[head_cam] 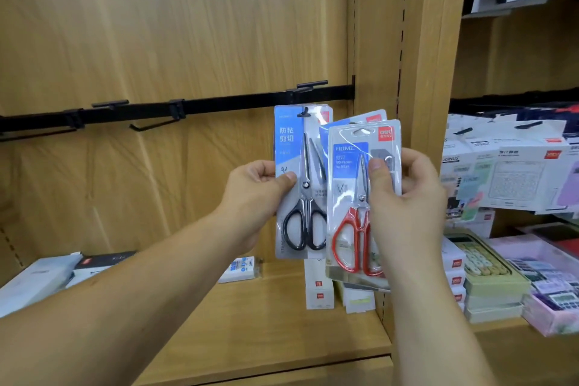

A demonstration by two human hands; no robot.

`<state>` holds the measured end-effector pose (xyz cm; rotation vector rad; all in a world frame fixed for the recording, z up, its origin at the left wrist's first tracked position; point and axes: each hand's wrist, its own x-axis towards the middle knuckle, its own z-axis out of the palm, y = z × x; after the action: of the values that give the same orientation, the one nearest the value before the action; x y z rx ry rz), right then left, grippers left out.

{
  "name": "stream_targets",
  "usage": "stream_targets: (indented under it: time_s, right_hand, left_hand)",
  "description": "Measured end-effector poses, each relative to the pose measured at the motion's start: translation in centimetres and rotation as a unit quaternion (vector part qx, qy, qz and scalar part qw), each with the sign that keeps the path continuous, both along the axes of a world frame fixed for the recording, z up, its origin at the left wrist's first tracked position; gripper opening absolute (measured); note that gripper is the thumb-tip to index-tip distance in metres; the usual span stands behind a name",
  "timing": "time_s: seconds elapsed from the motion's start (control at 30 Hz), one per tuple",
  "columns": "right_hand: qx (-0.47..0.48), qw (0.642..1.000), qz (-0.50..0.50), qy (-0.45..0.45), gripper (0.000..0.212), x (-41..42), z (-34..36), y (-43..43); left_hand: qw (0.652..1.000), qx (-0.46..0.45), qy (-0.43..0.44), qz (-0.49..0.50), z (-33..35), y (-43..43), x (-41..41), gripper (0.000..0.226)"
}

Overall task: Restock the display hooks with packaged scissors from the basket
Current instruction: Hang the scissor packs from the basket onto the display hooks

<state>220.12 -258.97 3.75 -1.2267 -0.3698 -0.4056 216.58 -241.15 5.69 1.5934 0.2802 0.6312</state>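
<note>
Packaged scissors at the hook rail, read left to right. Bare hooks (150, 126) stand out from the black rail (219, 102). The left hand (253, 194) pinches the edge of the black-handled pack (300, 185), thumb on the front and fingers curled behind. That pack's hang hole sits over the loaded hook (304, 112), with more cards behind it. Just beside it, the right hand (404, 197) grips the red-handled pack (357, 197), thumb on the blister, with at least one further pack fanned behind. Its hang slot is free and lies below and to the right of the hook tip. The basket is out of view.

Suggested technique: steady the hung pack square with the left hand and separate the fanned packs so two do not snag together. Raise one slot to a hook tip, slide it level toward the rail, and let go only once it hangs. As a different model, the red pack probably belongs on a bare hook.
</note>
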Motion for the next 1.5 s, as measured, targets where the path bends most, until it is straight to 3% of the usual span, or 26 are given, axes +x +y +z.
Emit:
stream_targets:
  time_s: [0.27, 0.37, 0.53, 0.63, 0.77, 0.87, 1.03, 1.1, 1.2, 1.27, 1.5]
  right_hand:
    - [0.037, 0.995, 0.077, 0.043, 0.007, -0.4, -0.1, 0.9]
    - [0.063, 0.989, 0.111, 0.077, 0.012, -0.6, -0.4, 1.5]
    - [0.092, 0.981, 0.142, 0.099, 0.027, -1.5, -0.4, 4.2]
    - [0.093, 0.974, 0.176, 0.103, 0.032, -2.6, 0.1, 6.3]
    - [0.100, 0.964, 0.219, 0.112, 0.017, -3.4, 0.7, 8.2]
    - [0.035, 0.980, 0.179, 0.083, 0.007, -3.5, 0.2, 10.1]
    - [0.014, 0.991, 0.132, 0.013, 0.014, -4.3, 0.3, 13.7]
    - [0.011, 0.992, 0.122, -0.004, 0.014, -4.7, 0.8, 14.9]
    - [0.016, 0.991, 0.131, -0.008, 0.013, -5.2, 1.2, 16.5]
    - [0.020, 0.991, 0.134, -0.009, 0.012, -5.3, 1.2, 17.1]
    - [0.024, 0.990, 0.141, -0.009, 0.012, -5.6, 1.5, 17.8]
  left_hand:
    - [0.994, 0.041, 0.014, 0.097, -0.7, 0.6, 2.2, 0.021]
    - [0.979, 0.120, -0.026, 0.160, -1.5, -0.2, -0.3, 0.020]
    - [0.992, 0.122, 0.000, -0.013, -2.7, -2.3, -6.3, 0.031]
    - [0.996, 0.089, -0.001, -0.023, -2.6, -0.9, -7.8, 0.029]
    - [0.999, 0.044, -0.009, -0.013, -1.9, 2.2, -9.6, 0.025]
    - [0.998, 0.038, -0.026, 0.032, -1.6, 4.7, -10.9, 0.025]
    - [0.988, 0.075, -0.049, 0.124, -0.8, 9.1, -12.9, 0.015]
    - [0.983, 0.106, -0.064, 0.136, -0.5, 10.3, -13.4, 0.026]
    - [0.976, 0.145, -0.080, 0.143, -0.4, 11.3, -13.4, 0.065]
    - [0.975, 0.145, -0.084, 0.148, -0.7, 11.9, -13.2, 0.079]
    - [0.979, 0.119, -0.077, 0.150, -2.5, 12.6, -13.1, 0.082]
